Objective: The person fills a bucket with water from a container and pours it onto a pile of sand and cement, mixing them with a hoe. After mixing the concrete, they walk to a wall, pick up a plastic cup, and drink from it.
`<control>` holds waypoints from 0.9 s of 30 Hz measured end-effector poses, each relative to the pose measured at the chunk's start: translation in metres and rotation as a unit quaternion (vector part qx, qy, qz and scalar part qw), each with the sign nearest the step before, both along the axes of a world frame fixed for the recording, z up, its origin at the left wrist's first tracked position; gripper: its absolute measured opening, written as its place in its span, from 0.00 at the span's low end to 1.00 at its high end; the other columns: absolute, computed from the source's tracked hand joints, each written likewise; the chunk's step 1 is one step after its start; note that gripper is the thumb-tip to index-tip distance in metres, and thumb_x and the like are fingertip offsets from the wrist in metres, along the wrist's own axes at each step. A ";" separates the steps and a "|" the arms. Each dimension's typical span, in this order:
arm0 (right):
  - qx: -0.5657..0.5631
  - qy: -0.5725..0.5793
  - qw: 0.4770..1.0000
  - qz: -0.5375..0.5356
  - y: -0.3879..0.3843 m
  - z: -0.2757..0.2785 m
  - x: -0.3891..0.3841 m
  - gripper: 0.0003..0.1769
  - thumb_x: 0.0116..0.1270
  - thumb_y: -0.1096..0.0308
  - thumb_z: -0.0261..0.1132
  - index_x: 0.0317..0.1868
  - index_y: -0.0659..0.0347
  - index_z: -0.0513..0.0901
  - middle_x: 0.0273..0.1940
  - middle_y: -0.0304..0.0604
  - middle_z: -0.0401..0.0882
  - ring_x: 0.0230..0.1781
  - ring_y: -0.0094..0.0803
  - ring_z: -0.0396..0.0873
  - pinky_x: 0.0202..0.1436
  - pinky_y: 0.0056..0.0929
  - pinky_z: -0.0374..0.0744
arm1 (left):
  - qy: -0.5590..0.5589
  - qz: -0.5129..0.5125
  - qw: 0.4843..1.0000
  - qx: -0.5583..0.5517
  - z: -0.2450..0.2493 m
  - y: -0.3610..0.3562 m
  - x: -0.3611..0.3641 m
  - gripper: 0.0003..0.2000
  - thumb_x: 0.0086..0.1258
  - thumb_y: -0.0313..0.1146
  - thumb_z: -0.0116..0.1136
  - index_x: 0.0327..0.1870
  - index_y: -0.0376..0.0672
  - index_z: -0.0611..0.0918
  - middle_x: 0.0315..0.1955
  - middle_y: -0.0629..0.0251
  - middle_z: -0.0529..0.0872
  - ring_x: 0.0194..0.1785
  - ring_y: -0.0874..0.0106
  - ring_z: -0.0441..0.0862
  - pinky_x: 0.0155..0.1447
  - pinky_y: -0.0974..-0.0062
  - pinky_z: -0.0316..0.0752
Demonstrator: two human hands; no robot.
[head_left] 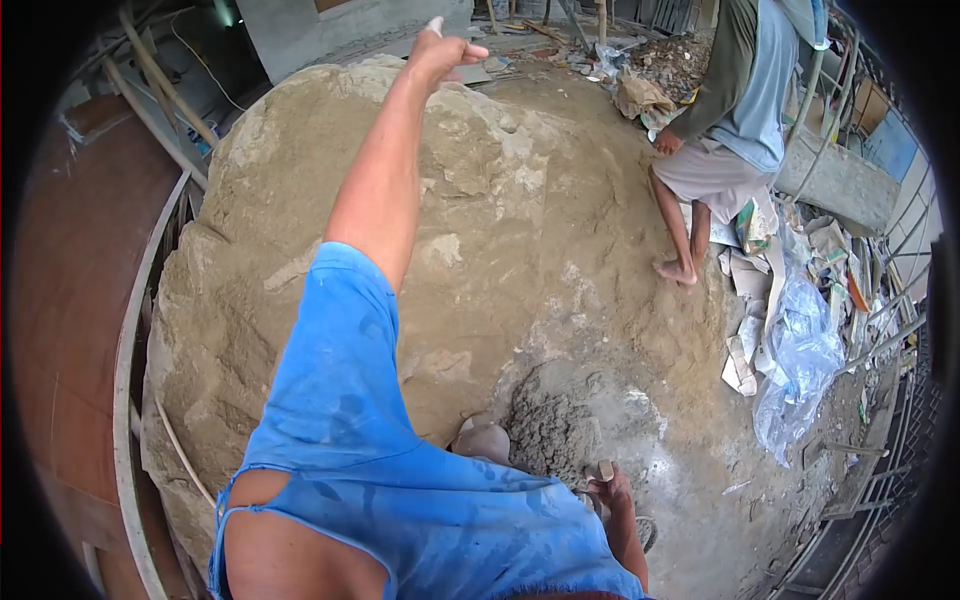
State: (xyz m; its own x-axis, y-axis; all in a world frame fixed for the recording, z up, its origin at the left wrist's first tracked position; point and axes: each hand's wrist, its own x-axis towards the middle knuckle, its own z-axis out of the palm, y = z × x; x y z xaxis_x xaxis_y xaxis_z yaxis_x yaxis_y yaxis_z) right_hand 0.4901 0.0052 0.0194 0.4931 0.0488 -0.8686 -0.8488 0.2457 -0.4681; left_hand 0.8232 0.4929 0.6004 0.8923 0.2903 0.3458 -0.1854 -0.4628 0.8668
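Left hand (440, 52), fingers loosely curled and empty; right hand (612, 492) fingers grip a handle (605, 469). Beside them a small grey patch (550, 430) looks worked; the sand pile (520, 230) seems largely untouched.

Blue short-sleeved T-shirt (420, 510), faded, thin fabric. Left sleeve (330, 330) is loose, ends above the elbow, hem worn. Darker damp-looking blotches over sleeve and body. Long tear (250, 490) near the shoulder seam, frayed edge, bare shoulder showing through. Forearms bare; left hand (442, 52) and right hand (612, 492) bare.
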 end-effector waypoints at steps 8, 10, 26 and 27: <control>-0.053 0.015 0.998 0.011 0.006 0.003 0.000 0.32 0.67 0.38 0.50 0.47 0.59 0.81 0.32 0.53 0.81 0.27 0.44 0.80 0.33 0.46 0.81 | 0.004 -0.264 0.961 0.085 -0.115 -0.129 -0.080 0.37 0.66 0.19 0.47 0.76 0.46 0.48 0.47 0.63 0.87 0.58 0.70 0.79 0.66 0.67 0.69; -0.054 0.015 0.998 0.003 0.008 0.009 0.004 0.30 0.67 0.39 0.51 0.47 0.59 0.81 0.33 0.53 0.81 0.27 0.44 0.80 0.33 0.46 0.81 | 0.204 -0.423 0.880 0.064 -0.198 -0.178 -0.117 0.37 0.66 0.19 0.47 0.76 0.46 0.50 0.52 0.63 0.84 0.59 0.70 0.78 0.68 0.66 0.67; -0.091 -0.005 0.993 -0.073 0.034 0.061 -0.002 0.16 0.65 0.53 0.58 0.37 0.56 0.83 0.28 0.41 0.80 0.24 0.31 0.82 0.25 0.33 0.83 | 0.379 -0.652 0.648 0.101 -0.404 -0.275 -0.248 0.28 0.68 0.26 0.52 0.71 0.40 0.63 0.57 0.52 0.79 0.61 0.62 0.76 0.64 0.66 0.71; -0.100 0.003 0.991 -0.083 0.038 0.056 -0.003 0.16 0.64 0.52 0.58 0.37 0.56 0.83 0.28 0.41 0.81 0.24 0.30 0.82 0.25 0.33 0.83 | 0.367 -0.660 0.644 0.125 -0.404 -0.275 -0.245 0.28 0.68 0.26 0.52 0.70 0.39 0.63 0.56 0.52 0.79 0.61 0.62 0.76 0.64 0.66 0.71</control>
